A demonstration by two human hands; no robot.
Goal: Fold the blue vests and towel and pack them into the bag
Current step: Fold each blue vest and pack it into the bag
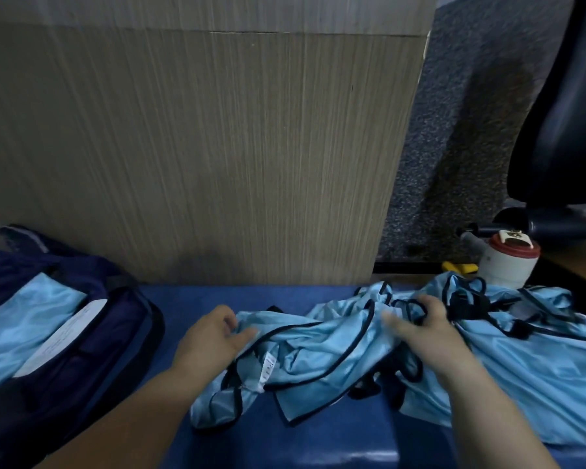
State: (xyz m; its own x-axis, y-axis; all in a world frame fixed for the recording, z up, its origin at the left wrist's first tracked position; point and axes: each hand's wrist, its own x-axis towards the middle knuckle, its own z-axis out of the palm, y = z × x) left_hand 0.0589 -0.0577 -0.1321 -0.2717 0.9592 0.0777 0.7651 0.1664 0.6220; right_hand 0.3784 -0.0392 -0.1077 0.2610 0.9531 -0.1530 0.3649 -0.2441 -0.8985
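Observation:
A crumpled light-blue vest [305, 363] with black trim lies on the blue bench [285, 441] in front of me. My left hand [214, 336] pinches its left edge between thumb and fingers. My right hand [420, 330] grips the bunched fabric and a black strap at its top. More light-blue vests [521, 360] lie heaped to the right. At the left an open dark navy bag [92, 336] holds folded light-blue cloth [24, 319] and a white card. No towel can be told apart.
A wood-grain panel [217, 147] stands directly behind the bench. At the back right are a white bottle with a red lid [508, 265], a yellow object [457, 267] and the base of a black office chair [562, 123] on grey carpet.

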